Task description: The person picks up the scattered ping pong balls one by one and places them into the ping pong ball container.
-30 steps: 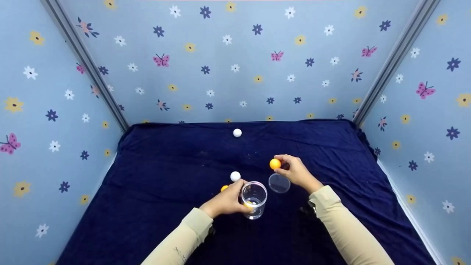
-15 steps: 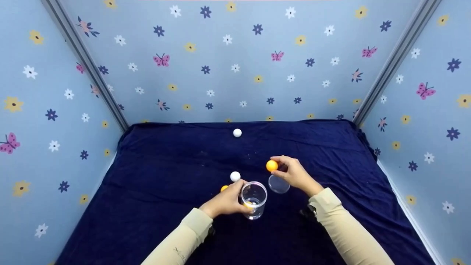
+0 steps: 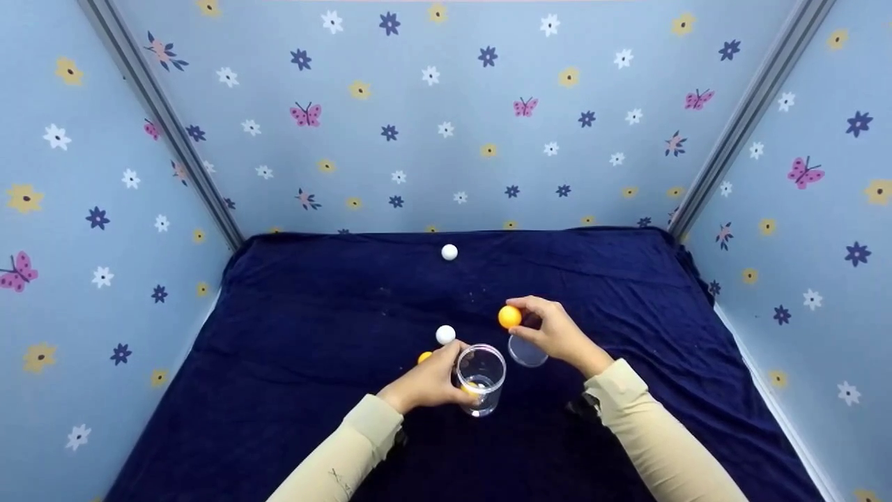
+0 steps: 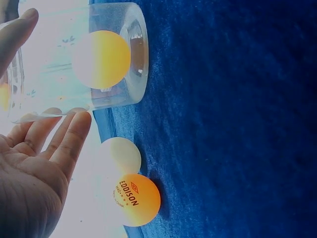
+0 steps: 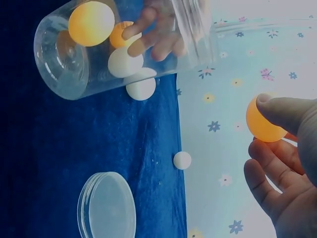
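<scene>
My left hand (image 3: 433,376) grips a clear plastic jar (image 3: 482,376) by its side, mouth up. An orange ping-pong ball (image 4: 103,59) lies at the jar's bottom. Between thumb and fingers my right hand (image 3: 557,332) pinches another orange ping-pong ball (image 3: 509,317), held up and to the right of the jar's mouth. Below that hand a clear round lid (image 3: 527,351) lies on the cloth. Just beyond my left hand rest a white ping-pong ball (image 3: 445,335) and an orange ball (image 4: 140,201), the latter mostly hidden by the hand in the head view.
Toward the back edge of the dark blue cloth (image 3: 313,314) lies a second white ball (image 3: 449,252). Patterned light blue walls (image 3: 418,167) with grey corner posts enclose the back and both sides.
My right hand has carried the orange ping-pong ball a little left and slightly nearer, toward the jar. The left hand and jar have stayed in place.
</scene>
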